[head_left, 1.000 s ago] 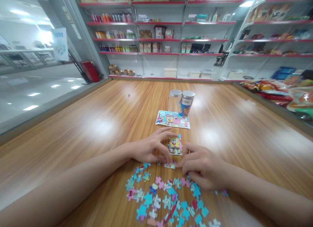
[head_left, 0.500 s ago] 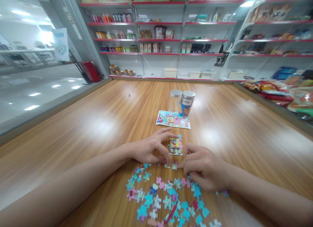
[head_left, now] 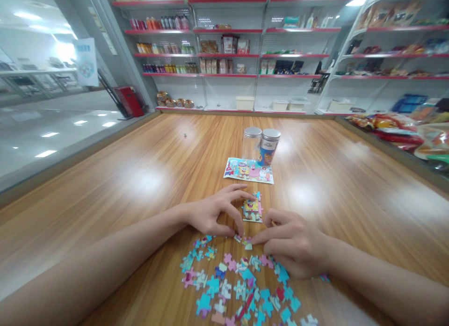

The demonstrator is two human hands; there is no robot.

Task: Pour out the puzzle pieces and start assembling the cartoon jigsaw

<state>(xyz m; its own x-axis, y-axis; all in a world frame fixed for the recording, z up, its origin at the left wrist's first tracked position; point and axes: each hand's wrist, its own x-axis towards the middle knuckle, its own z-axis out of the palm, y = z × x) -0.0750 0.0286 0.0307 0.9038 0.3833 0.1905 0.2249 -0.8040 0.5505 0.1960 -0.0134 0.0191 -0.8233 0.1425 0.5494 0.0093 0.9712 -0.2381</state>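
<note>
My left hand is over the middle of the wooden table, its thumb and index finger closed on a small puzzle piece. Its longer fingers stretch over the top of a joined puzzle section showing a yellow cartoon figure. From the right, my right hand touches another puzzle piece with its extended index fingertip. That hand's other fingers are curled, apart from the index, and grip nothing visible. The two pieces lie close together, just below the joined section. Loose puzzle pieces are scattered nearer to me.
Beyond the joined section lies a cartoon picture sheet. Behind it stand a clear jar and a blue-labelled jar, both with silver lids. Packaged goods sit past the table's right edge. Stocked shelves line the back.
The piece at my left fingertips has turned and shifted slightly left. My right index finger has reached further left, and its piece sits slightly lower and left.
</note>
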